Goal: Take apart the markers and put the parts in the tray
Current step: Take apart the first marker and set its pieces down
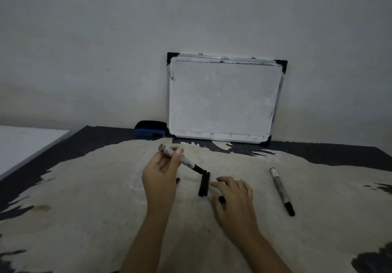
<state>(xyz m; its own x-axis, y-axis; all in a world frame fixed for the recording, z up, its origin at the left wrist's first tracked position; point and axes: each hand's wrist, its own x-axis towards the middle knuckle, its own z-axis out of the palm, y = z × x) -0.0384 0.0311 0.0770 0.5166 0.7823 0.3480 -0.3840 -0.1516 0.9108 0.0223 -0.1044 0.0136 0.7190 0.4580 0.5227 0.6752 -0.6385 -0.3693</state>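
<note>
Left hand (161,175): fingers closed round marker barrel (180,158), held above worktop (106,198), long axis slanting down-right. Right hand (233,196): fingers loosely spread, empty, just right of two black caps (204,183). Second marker (282,191) farther right. No tray visible.

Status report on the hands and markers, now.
Left hand shut on uncapped marker, tip down by two black caps on table. Right hand open, resting near caps. Second marker lies untouched, right. No tray in view.
</note>
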